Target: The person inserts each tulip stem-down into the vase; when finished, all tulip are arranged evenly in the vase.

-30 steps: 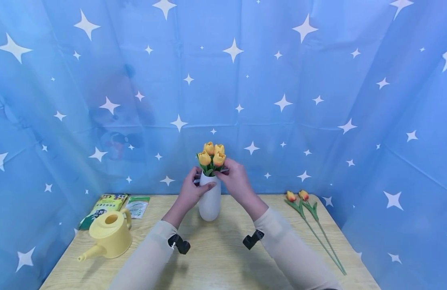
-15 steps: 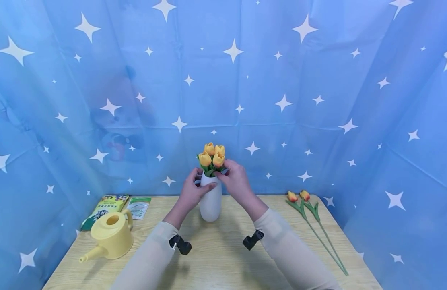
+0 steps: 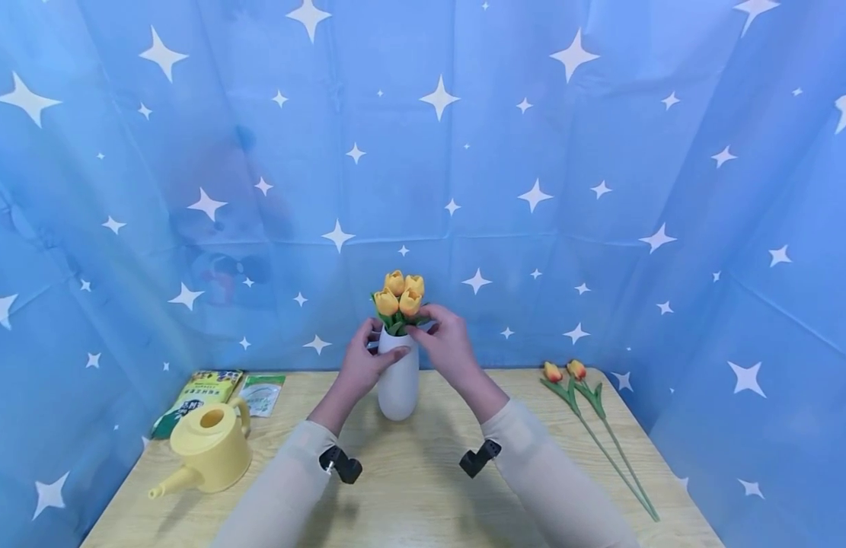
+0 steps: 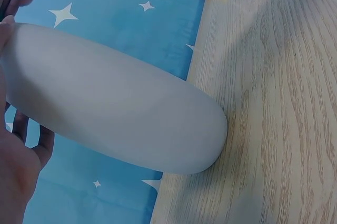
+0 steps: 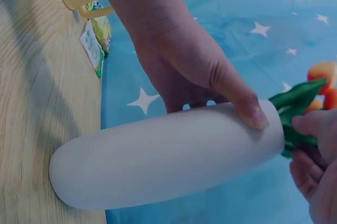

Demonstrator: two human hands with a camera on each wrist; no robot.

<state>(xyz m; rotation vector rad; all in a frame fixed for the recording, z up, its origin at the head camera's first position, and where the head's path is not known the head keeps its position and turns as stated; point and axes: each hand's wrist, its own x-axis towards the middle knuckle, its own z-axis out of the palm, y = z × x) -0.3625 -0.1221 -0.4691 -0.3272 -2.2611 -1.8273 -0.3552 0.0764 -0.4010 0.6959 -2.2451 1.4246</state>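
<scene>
A white vase stands upright on the wooden table, with several yellow-orange artificial tulips bunched in its mouth. My left hand grips the vase near the top, its thumb lying along the side just under the rim and the fingers behind. From the right, my right hand reaches to the rim and pinches among the green leaves of the front right tulip. Leaf or stem, I cannot tell which it pinches. The lower stems are hidden inside the vase.
Two loose orange-red tulips lie on the table at the right. On the left stand a yellow watering can, a green and yellow bag and a small seed packet. A blue starry curtain hangs behind.
The front right tulip has shifted slightly left toward its neighbour, with the right hand's fingertips moving along with it. The left hand and the vase stay in place.
</scene>
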